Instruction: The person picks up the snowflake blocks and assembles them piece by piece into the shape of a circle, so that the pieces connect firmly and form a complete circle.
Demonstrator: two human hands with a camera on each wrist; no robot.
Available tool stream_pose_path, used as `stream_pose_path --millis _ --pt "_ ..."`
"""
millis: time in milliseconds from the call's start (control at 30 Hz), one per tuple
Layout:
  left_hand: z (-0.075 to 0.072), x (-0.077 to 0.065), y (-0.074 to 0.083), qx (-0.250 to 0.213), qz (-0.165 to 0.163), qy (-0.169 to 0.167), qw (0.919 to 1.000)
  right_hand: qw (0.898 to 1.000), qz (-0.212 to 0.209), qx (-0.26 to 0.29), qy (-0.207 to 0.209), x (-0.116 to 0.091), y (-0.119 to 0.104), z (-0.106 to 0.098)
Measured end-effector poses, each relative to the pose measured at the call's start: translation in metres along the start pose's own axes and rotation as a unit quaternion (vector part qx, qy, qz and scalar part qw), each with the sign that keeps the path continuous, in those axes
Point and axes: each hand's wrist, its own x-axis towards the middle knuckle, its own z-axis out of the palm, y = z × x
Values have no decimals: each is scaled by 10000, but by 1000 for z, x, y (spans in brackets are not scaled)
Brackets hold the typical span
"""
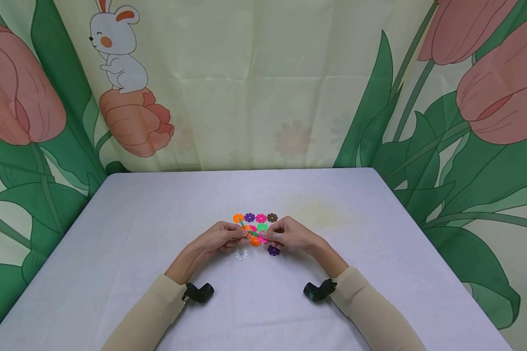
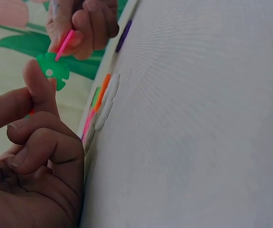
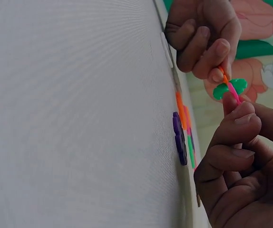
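In the head view my left hand (image 1: 221, 235) pinches joined plastic snowflake discs, orange (image 1: 247, 227) and green (image 1: 253, 234), between thumb and fingertips. Facing it, my right hand (image 1: 294, 234) pinches a pink snowflake disc. The left wrist view shows the green disc's notched rim (image 2: 53, 71) with the pink disc (image 2: 64, 45) edge-on against it. From the right wrist, the pink disc (image 3: 233, 92) crosses the green one (image 3: 241, 86), and a bit of orange (image 3: 223, 72) shows at the left fingertips. Fingers cover much of these pieces.
Loose snowflake discs lie flat around the hands: a purple one (image 1: 250, 217), a brown one (image 1: 272, 217), a clear one (image 1: 241, 253), a dark purple one (image 1: 273, 250) and several others. A white cloth covers the table (image 1: 263, 312); a printed curtain (image 1: 254, 87) hangs behind.
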Motion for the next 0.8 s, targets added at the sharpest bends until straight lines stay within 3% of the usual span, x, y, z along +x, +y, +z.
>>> stream_pose_path --millis 800 --pt "2 -1 0 -198 -46 119 9997 9998 -13 203 -13 1 0 2"
